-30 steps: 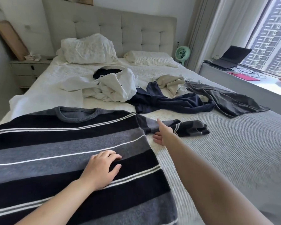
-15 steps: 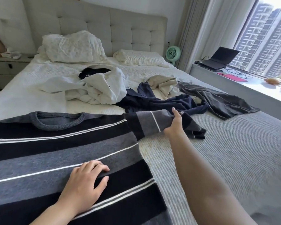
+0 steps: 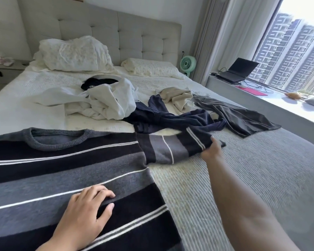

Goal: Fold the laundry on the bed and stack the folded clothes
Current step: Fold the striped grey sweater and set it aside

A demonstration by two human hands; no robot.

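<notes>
a striped sweater [image 3: 62, 178] in black, grey and thin white bands lies flat on the bed [image 3: 252, 178], front up, collar toward the headboard, taking up the near left part of the cover. the left hand [image 3: 83, 212] rests palm down on the sweater's body, fingers a bit bent and pressing into the knit, not gripping anything. the right hand [image 3: 211, 151] is out past the sweater's right edge, fingers and thumb pinched on the end of its right sleeve [image 3: 170, 145], which is pulled out sideways from the shoulder and looks slightly lifted at the cuff. so the two hands are well apart, one on the body, one on the sleeve. beyond the sweater toward the headboard there's a rumpled white garment [image 3: 105, 100] with something black [image 3: 96, 82] on top of it, a navy piece [image 3: 172, 118] sprawled just beyond the sleeve, a beige one [image 3: 178, 96] behind that, and a dark grey one [image 3: 237, 115] off to the sweater's far right. none of those are folded. two pillows [image 3: 74, 53] sit against the headboard.
</notes>
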